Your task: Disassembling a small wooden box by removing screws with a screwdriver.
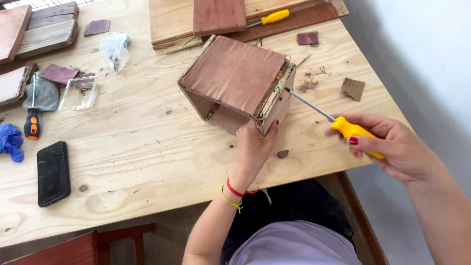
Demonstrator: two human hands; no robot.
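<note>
A small open wooden box (235, 73) of reddish-brown boards lies tilted on the plywood table (142, 152). My left hand (253, 147) grips its near corner from below, thumb on the pale side panel. In my right hand (392, 145) is a yellow-handled screwdriver (355, 132). Its metal shaft runs up and left, and the tip touches the box's right side near the top edge.
A black phone (53, 172), an orange-handled screwdriver (32, 120), a blue glove (11, 142), a clear plastic case (79, 93), sandpaper pieces and a plastic bag (114, 49) lie at left. Boards and a second yellow screwdriver (272, 18) sit at the back. The table's right edge is close.
</note>
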